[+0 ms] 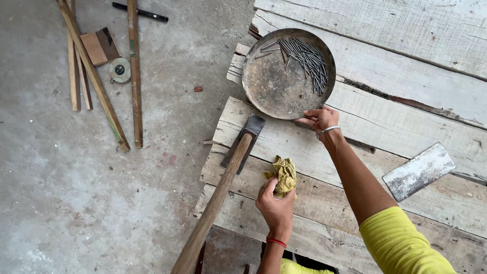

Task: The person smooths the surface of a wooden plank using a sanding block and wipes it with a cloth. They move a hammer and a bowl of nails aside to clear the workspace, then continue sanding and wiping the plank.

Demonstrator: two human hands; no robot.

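My left hand (275,205) grips a crumpled yellow cloth (284,173) and presses it onto the rough wooden planks (385,122). My right hand (321,120), with a metal bangle on its wrist, holds the near rim of a round rusty metal pan (276,83). Several long nails (308,57) lie in the pan's far right part. A hammer with a long wooden handle (223,187) lies just left of the cloth, its metal head (247,134) resting on the planks near the pan.
A flat metal blade (418,171) lies on the planks to the right. On the concrete floor at upper left are several thin wooden strips (134,71), a round tape measure (120,70), a small wooden block (100,46) and a black marker (140,12).
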